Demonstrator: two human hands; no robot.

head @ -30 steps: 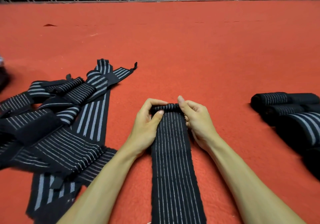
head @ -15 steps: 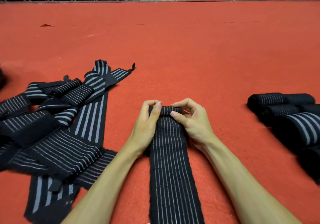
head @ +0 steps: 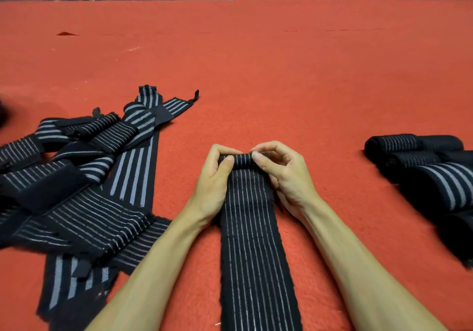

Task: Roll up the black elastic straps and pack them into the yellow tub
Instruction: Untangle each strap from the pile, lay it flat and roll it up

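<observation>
At the left, a loose pile of unrolled straps (head: pixel 84 177) lies tangled on the red surface (head: pixel 281 74), probably the stock waiting its turn. In the middle, one strap (head: pixel 253 241) runs flat and straight toward the person, which should let it wind evenly. The left hand (head: pixel 217 177) pinches the left end of the small roll (head: pixel 242 160) at the strap's far end, thumb on top. The right hand (head: pixel 286 177) pinches the right end likewise, so both edges turn together and the coil comes out tight. At the right, finished rolls (head: pixel 422 161) sit grouped, apparently awaiting packing. The yellow tub is not in view.
</observation>
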